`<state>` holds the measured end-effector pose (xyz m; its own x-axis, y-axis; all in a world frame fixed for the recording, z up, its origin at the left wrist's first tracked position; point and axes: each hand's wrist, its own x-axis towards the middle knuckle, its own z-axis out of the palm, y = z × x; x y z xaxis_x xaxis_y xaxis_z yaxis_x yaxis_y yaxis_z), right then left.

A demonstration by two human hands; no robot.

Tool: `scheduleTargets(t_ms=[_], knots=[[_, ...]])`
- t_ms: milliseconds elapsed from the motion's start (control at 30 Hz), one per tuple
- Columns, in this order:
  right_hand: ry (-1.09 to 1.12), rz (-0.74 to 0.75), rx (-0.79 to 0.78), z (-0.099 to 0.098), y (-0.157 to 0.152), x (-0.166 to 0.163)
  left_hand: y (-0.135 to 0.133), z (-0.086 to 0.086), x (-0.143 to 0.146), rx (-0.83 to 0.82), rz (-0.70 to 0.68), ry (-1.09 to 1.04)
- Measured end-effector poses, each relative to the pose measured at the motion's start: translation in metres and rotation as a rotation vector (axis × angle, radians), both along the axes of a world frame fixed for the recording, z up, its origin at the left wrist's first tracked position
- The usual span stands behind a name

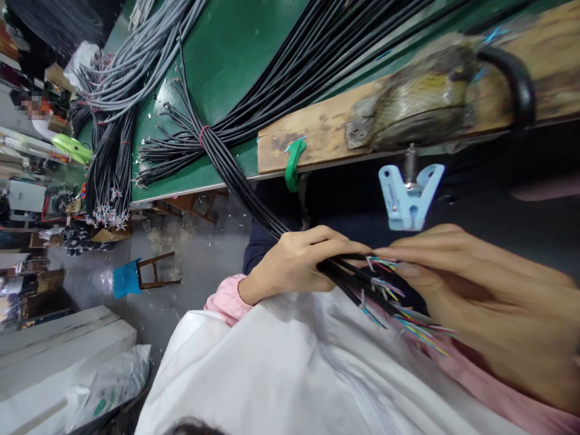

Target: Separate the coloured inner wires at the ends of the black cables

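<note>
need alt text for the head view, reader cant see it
A person's left hand grips a bundle of black cables while the blurred right hand is at its thin coloured wires, beside a green table bearing more cables.

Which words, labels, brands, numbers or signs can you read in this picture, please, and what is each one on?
No text can be read anywhere in this view.
Plastic bag, lower left: green marks, too blurred to read.
Black cables in the left hand: no readable print.
Light-blue clip: no readable lettering.
</note>
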<state>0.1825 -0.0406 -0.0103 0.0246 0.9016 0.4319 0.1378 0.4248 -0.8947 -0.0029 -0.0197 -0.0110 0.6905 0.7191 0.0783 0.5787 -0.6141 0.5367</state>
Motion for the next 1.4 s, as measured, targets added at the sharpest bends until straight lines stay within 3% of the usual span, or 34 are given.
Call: scheduleTargets(t_ms=[100,200,267,433,733,1000,1267,1400], knots=[[0.006,-0.022,0.012,0.000,0.001,-0.002,0.002,0.006,0.003,0.056,0.021,-0.077],[0.034,-0.074,0.033,0.000,0.004,-0.007,0.003,0.007,0.005,0.193,0.014,-0.358],[0.059,-0.082,0.005,-0.001,0.006,-0.012,0.001,0.005,0.005,0.221,0.018,-0.433],[0.113,-0.109,-0.140,0.002,0.004,-0.015,-0.004,0.000,0.001,0.142,0.094,-0.226],[0.102,-0.153,-0.202,0.010,0.001,-0.016,-0.004,0.003,0.007,0.190,0.164,-0.289],[0.270,-0.182,-0.393,-0.003,-0.002,-0.028,-0.003,0.010,0.019,0.355,0.324,-0.421],[0.341,-0.046,-0.461,-0.005,-0.003,-0.024,0.001,0.013,0.021,0.379,0.256,-0.423],[0.201,-0.079,-0.315,-0.008,-0.002,-0.019,0.003,0.012,0.023,0.412,0.211,-0.471]])
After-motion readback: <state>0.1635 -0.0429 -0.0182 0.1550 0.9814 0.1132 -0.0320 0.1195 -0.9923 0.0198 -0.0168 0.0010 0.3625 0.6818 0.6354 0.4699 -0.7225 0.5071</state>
